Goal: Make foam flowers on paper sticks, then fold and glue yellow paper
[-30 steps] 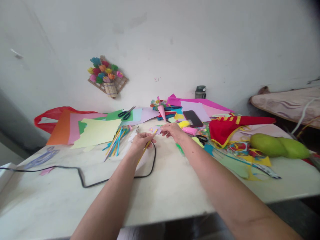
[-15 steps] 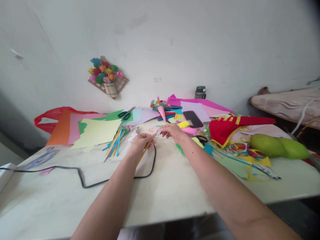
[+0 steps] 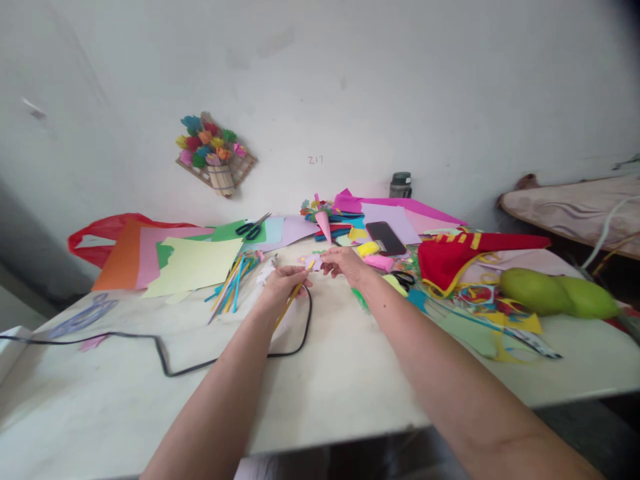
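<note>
Slim yellow stick (image 3: 287, 307), seemingly rolled paper, well back from the front edge of the table (image 3: 350, 373): pinched in our left hand (image 3: 284, 283). Small lilac paper cutout (image 3: 315, 261), by our right hand (image 3: 344, 263): grip unclear. Both, we judge, light, creasable; hold mid-stick, cutout's rim.

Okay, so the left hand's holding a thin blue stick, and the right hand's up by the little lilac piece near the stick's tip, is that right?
Not quite: the stick in the left hand is yellow, not blue, as the head view shows. The right hand is indeed by the little lilac piece near the stick's tip.
</note>
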A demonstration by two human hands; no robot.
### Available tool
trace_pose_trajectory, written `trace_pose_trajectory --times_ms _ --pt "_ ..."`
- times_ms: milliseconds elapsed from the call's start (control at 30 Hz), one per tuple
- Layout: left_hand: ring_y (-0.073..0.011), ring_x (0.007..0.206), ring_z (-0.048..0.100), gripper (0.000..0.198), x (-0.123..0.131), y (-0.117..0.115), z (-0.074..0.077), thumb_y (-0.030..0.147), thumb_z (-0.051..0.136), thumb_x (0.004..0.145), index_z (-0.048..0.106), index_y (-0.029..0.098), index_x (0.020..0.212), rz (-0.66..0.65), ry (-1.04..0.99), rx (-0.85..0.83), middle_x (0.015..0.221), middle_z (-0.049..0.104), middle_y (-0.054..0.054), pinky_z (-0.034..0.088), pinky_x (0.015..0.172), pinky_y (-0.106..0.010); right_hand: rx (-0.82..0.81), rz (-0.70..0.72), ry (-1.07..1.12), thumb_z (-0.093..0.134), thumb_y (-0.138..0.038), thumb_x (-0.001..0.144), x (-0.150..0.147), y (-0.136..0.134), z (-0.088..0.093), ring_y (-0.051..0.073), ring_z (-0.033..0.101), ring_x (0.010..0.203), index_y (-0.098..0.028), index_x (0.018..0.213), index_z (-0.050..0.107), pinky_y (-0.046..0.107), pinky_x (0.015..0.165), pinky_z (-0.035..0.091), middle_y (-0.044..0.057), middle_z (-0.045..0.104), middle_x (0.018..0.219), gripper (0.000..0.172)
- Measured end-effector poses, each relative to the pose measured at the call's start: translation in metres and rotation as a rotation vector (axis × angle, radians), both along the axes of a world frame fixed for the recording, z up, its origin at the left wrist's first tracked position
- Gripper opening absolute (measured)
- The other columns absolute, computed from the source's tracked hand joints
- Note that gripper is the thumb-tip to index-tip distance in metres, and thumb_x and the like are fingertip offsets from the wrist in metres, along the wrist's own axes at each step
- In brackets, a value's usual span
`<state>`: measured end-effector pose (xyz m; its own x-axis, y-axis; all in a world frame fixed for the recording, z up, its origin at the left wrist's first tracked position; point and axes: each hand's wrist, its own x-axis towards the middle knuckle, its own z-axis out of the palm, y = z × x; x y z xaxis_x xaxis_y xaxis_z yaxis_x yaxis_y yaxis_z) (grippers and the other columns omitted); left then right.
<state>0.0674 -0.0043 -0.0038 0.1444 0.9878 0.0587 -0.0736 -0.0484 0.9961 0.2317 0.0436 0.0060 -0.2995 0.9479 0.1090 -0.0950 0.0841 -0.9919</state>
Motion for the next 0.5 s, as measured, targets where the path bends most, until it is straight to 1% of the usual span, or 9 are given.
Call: trace_pose_trajectory --times_ms 167,300,400,500 --pt "-0.0063 0.038 0.048 0.025 0.0003 -0.0006 0.0005 0.031 0.067 0.062 0.058 0.011 0.073 0.022 0.013 0.001 0.058 0.062 -0.003 0.029 0.038 -0.018 0.026 0.055 0.007 0.056 -0.025 0.068 0.0 0.001 -0.0014 0.009 0.054 0.045 -0.014 0.068 0.057 0.018 0.038 0.033 0.004 0.064 0.058 0.011" --pt "-0.0063 0.037 0.047 0.024 0.0018 -0.0014 0.0023 0.03 0.068 0.061 0.058 0.011 0.071 0.033 0.012 -0.016 0.056 0.061 -0.003 0.029 0.037 -0.018 0.035 0.066 -0.011 0.056 -0.029 0.07 0.0001 0.0013 -0.0027 0.009 0.054 0.045 -0.014 0.068 0.058 0.018 0.039 0.034 0.004 0.065 0.06 0.015" --pt "-0.0064 0.037 0.047 0.024 0.0028 -0.0016 0.0027 0.03 0.069 0.06 0.058 0.011 0.069 0.038 0.008 -0.027 0.055 0.061 -0.003 0.028 0.037 -0.018 0.041 0.081 -0.023 0.056 -0.03 0.07 -0.0002 0.001 -0.003 0.009 0.054 0.046 -0.013 0.068 0.059 0.018 0.039 0.034 0.005 0.066 0.062 0.018" --pt "-0.0064 0.037 0.047 0.024 0.0024 -0.0008 0.0014 0.03 0.069 0.059 0.058 0.011 0.068 0.032 0.006 -0.024 0.056 0.061 -0.003 0.029 0.037 -0.018 0.029 0.084 -0.029 0.057 -0.028 0.07 -0.001 -0.0001 -0.0022 0.009 0.054 0.045 -0.013 0.066 0.06 0.017 0.039 0.034 0.005 0.066 0.061 0.016"
